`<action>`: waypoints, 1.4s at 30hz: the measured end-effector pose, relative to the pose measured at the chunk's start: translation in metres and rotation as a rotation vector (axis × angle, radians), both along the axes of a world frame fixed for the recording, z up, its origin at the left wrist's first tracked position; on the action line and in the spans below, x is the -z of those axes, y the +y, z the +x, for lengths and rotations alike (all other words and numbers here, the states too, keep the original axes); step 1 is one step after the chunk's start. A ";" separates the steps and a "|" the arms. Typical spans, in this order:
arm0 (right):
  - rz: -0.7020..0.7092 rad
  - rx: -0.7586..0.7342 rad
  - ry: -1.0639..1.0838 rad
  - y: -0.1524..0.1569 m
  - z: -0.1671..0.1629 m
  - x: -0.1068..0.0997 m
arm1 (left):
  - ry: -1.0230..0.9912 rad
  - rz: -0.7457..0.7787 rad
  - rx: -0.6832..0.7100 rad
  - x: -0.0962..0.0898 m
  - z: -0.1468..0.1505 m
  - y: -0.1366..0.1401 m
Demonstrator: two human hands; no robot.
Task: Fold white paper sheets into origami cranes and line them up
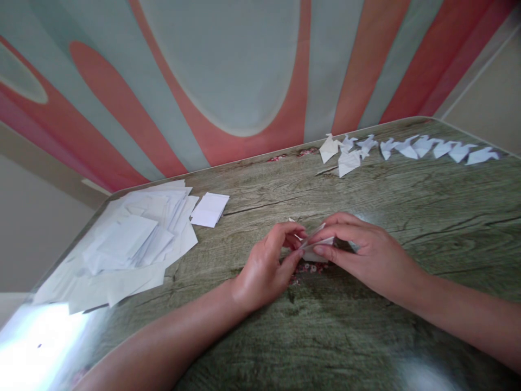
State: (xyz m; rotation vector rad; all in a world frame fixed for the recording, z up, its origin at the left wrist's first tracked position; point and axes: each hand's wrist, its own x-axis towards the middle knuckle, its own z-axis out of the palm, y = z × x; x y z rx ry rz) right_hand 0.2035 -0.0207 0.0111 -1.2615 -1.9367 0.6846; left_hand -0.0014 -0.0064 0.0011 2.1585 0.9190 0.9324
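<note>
Both hands meet around a small folded piece of white paper (pixel 317 253) just above the wood-patterned table. My left hand (pixel 271 260) pinches its left end between thumb and fingers. From the other side my right hand (pixel 358 244) grips the paper, thumb below and fingers over the top. Parts of the folds are hidden behind the fingers. Several folded white paper birds (pixel 423 145) stand in a row along the back right of the table. Slightly nearer than the others sits one paper bird (pixel 349 162).
A loose heap of white paper sheets (pixel 138 244) covers the left side of the table (pixel 260 358). Beside it lies a small stack of square papers (pixel 210 209). A wall with a red and grey-blue pattern (pixel 228 70) rises behind the back edge. Bright light glares at lower left.
</note>
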 end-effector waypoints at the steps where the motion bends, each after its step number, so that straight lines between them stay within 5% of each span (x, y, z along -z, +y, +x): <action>1: -0.017 0.026 0.002 0.000 0.000 0.000 | 0.001 -0.011 -0.004 0.001 0.000 0.000; 5: -0.077 0.140 0.054 0.002 0.003 0.000 | 0.010 -0.048 -0.008 0.002 -0.003 0.002; 19: -0.170 0.101 0.032 0.002 0.002 -0.004 | 0.058 0.053 -0.030 -0.003 0.002 0.002; 30: -0.137 0.122 0.066 0.007 0.003 0.005 | 0.049 -0.219 -0.150 -0.007 0.007 0.008; 42: -0.158 0.082 0.059 0.004 0.003 -0.001 | 0.070 -0.277 -0.086 -0.011 0.009 0.006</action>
